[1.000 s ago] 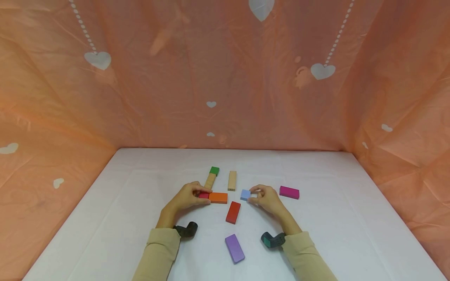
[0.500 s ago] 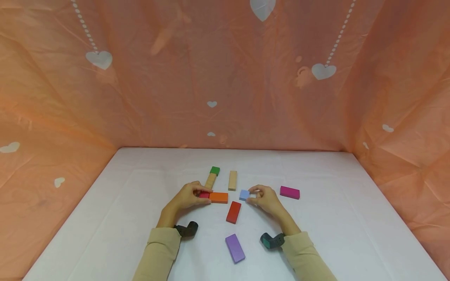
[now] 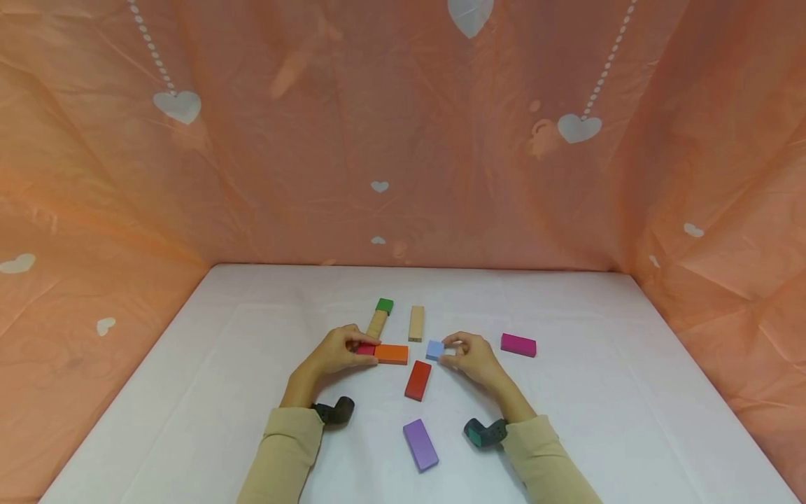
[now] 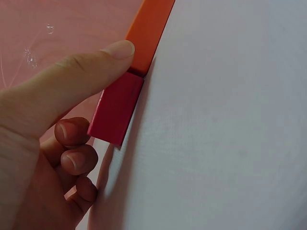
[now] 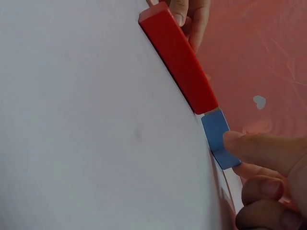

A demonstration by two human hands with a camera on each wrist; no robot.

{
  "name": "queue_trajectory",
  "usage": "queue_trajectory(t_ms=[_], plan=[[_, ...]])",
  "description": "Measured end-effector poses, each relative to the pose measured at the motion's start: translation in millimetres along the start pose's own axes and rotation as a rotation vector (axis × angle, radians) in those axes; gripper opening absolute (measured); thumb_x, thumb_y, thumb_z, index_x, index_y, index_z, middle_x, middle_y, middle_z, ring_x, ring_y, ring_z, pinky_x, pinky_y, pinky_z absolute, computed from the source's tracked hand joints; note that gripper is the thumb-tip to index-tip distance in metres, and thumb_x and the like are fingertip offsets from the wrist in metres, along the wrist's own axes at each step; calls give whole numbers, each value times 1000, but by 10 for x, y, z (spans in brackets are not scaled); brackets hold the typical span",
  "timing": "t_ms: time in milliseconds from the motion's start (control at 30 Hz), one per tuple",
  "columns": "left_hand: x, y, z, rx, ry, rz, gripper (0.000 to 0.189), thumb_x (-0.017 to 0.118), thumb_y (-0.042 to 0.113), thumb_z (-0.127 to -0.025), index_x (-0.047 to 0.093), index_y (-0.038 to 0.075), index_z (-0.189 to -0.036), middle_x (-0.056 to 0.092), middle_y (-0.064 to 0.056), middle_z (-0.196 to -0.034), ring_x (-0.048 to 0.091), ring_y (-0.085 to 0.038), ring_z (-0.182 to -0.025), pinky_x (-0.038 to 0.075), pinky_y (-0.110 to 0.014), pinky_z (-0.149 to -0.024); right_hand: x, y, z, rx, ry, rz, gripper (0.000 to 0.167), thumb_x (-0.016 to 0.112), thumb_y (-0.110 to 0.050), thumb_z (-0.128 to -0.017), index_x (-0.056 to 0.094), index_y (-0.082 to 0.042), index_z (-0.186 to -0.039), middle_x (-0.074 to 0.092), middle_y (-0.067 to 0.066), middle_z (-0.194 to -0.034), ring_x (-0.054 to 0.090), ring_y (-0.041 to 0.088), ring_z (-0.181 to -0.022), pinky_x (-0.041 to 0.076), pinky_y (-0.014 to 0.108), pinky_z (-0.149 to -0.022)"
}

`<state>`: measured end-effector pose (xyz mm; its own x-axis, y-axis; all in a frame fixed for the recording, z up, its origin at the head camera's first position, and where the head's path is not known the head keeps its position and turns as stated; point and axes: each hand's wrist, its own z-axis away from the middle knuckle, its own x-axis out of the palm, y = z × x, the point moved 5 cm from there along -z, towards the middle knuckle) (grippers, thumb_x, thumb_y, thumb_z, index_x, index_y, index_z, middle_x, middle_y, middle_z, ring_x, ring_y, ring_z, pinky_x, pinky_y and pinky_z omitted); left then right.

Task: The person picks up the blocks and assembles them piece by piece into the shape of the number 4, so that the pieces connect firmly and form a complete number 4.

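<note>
My left hand (image 3: 334, 351) grips a small crimson block (image 4: 116, 109) between thumb and fingers, the thumb tip lying by its seam with an orange block (image 3: 392, 355). The crimson block sits end to end with the orange one on the table. To the right, my right hand (image 3: 474, 358) pinches a small light blue block (image 3: 434, 351), thumb on its near side. A gap separates the blue block from the orange block. Nearer to me, between the hands, lies a red block (image 3: 418, 381). In the right wrist view the red block overlaps part of the other hand.
Behind the left hand, plain wooden blocks (image 3: 377, 324) run up to a green block (image 3: 385, 306). Another plain wooden block (image 3: 416, 324) lies beside them. A magenta block (image 3: 518, 345) is at the right, a purple block (image 3: 420, 445) in front. Orange curtains enclose the white table (image 3: 252, 301).
My right hand has slid the light blue block a little to the left, toward the orange block. The left hand and the other blocks stay where they were.
</note>
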<state>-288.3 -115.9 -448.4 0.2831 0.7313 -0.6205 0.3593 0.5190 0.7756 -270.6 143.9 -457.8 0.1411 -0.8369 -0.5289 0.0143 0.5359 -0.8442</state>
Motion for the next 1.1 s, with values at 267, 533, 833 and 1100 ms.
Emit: queue_trajectory(t_ms=[267,533,833,1100], plan=[[22,-25,7,-9,-6,-22,32,82,16,-74,75,5,-103,47,-4,-73,39,-9,-71,30,-18,-62,27,6,10,18,4,11,28,73,-11,-82,67,-3,-109,37,-3,-56,35,11,-55,28,19,-52],[10,-24,-9,-10,1,-30,32,83,17,-74,76,5,-103,49,-5,-75,40,-10,-72,31,-18,-62,48,-21,7,-4,11,30,28,73,-11,-82,68,-3,-108,39,-4,-56,36,10,-55,28,20,-52],[9,-37,17,-50,-13,-16,32,82,17,-75,75,5,-104,45,-2,-74,39,-10,-72,31,-19,-62,92,-24,13,-28,-6,24,28,73,-10,-81,68,-2,-107,40,-4,-56,36,10,-55,29,20,-53],[9,-16,-1,-60,-17,-29,32,82,18,-75,75,7,-105,45,-1,-75,39,-11,-73,31,-19,-63,74,-32,5,-39,-3,32,27,73,-10,-81,68,-3,-107,39,-4,-57,36,11,-56,29,21,-54]])
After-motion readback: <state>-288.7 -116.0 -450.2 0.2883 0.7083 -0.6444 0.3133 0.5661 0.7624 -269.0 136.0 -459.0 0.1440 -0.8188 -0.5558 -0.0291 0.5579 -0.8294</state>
